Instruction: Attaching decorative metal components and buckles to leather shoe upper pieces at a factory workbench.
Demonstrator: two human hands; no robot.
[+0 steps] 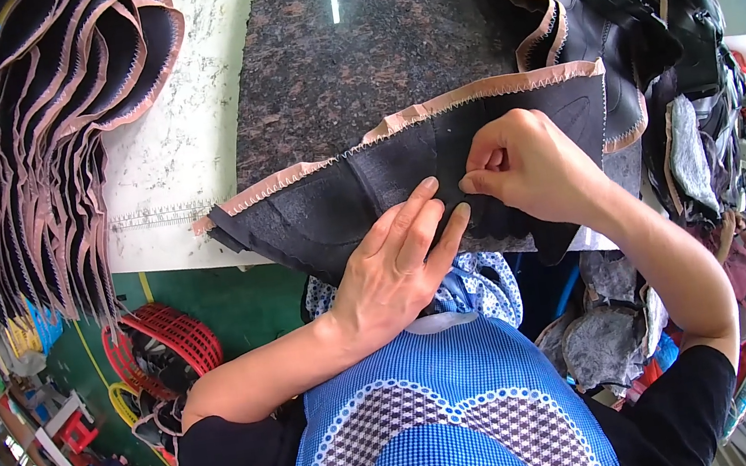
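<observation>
Black, roughly triangular cloth-like panel with a pinkish-tan zigzag-stitched border [296, 219] lies across the near part of the speckled dark stone slab [351, 66], reaching to the table's front edge. From my head view, I see the left hand [387, 264] resting on it, palm down, fingers extended and slightly spread. I see the right hand [534, 165] just beyond those fingertips, curled, thumb and forefinger narrowly set at the panel's surface; I cannot tell whether they pinch anything. Leftward, I have a draped heap of black, pink-edged strips [54, 171] on the white, marked tabletop [187, 107]; below sits a red plastic lattice basket [181, 334].
</observation>
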